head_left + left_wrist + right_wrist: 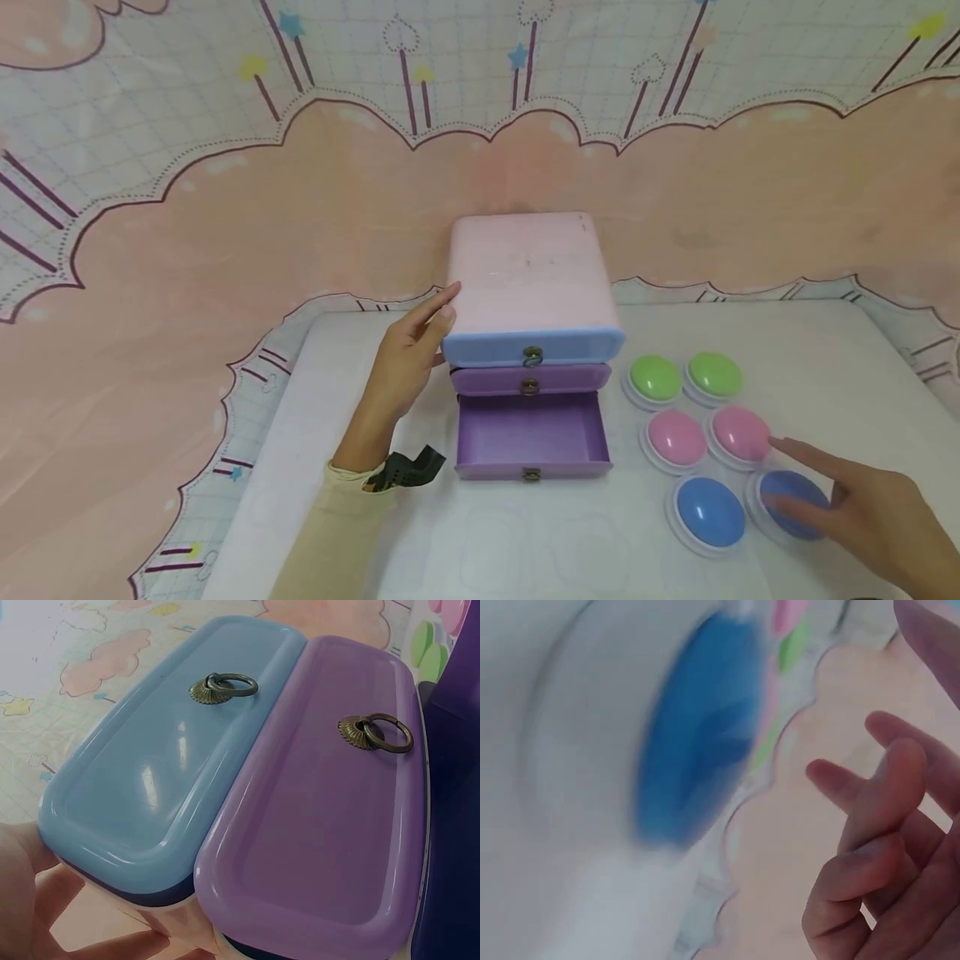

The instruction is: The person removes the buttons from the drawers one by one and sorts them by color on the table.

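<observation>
A small chest of drawers (pixel 532 271) has a pink top, a blue top drawer (pixel 480 348) and a purple middle drawer (pixel 487 381). Its purple bottom drawer (pixel 528 429) is pulled out, the inside showing. My left hand (pixel 401 358) rests against the chest's left side, fingers extended along it; in the left wrist view the fingers (pixel 112 949) lie beside the blue and purple drawer fronts. Over the right-hand blue button (pixel 798 504) hovers my right hand (pixel 873 508), thumb and index finger spread, holding nothing. Left of it sits another blue domed button (pixel 711 511).
Two pink buttons (pixel 677 438) and two green buttons (pixel 655 378) stand in rows behind the blue ones. All are on a white tabletop (pixel 480 542). Behind the chest rises a patterned cloth backdrop (pixel 360 200). Brass ring pulls (pixel 532 356) hang on the drawer fronts.
</observation>
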Tool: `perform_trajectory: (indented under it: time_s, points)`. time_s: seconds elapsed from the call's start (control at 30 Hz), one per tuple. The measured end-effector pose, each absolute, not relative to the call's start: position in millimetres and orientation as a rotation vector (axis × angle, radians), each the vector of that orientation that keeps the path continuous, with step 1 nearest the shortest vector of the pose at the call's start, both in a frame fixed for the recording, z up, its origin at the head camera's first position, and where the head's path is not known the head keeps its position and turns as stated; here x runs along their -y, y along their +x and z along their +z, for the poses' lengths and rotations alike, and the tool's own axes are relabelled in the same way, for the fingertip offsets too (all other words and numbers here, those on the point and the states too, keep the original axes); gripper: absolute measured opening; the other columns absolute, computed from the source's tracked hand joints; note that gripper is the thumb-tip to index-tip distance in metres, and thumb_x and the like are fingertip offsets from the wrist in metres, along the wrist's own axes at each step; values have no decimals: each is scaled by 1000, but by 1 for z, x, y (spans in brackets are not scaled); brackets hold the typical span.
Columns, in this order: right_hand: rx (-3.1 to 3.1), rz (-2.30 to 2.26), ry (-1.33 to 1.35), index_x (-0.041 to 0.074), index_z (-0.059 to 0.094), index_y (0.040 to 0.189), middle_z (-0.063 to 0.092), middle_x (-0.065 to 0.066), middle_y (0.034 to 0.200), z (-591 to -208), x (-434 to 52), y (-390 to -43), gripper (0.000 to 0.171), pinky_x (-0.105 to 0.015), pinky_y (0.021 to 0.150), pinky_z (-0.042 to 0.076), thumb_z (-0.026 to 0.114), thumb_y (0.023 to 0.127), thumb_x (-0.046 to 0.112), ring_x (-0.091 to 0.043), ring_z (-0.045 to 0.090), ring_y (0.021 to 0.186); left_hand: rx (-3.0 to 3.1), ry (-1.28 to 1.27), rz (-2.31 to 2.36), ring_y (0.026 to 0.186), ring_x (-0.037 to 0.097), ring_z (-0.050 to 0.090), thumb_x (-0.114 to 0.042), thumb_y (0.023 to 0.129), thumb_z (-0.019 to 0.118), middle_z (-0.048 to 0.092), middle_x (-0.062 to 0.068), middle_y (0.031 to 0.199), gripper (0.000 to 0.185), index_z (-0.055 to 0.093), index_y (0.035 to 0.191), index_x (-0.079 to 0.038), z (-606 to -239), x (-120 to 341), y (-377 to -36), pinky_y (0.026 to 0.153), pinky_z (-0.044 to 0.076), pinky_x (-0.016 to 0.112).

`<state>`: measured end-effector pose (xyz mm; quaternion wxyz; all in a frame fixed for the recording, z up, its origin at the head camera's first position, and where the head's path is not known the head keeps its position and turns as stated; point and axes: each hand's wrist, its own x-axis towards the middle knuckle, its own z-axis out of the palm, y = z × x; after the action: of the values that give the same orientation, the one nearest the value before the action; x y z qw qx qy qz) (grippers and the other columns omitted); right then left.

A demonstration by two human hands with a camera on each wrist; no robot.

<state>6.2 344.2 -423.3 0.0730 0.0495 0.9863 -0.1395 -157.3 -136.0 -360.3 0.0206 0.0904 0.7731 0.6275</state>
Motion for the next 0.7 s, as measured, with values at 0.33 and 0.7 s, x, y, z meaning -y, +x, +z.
perform_trajectory:
  time_s: [0.33, 0.7]
  points:
    - [-3009, -711, -179, 22, 70, 133, 46, 12, 62, -405, -256, -15, 62, -18, 49, 36, 82, 80, 53, -2, 40, 57, -2389, 279, 1967, 133, 24, 58, -42, 105, 55, 44, -11, 159, 42, 54, 147, -40, -359, 138, -157, 96, 58, 48]
    - [-2959, -853, -619, 28, 74, 127, 43, 24, 58, -421, -193, -35, 37, -15, 46, 35, 75, 92, 40, 4, 34, 52, -2380, 292, 1967, 134, 24, 57, -43, 105, 56, 43, -10, 159, 43, 54, 148, -38, -358, 136, -156, 97, 58, 49]
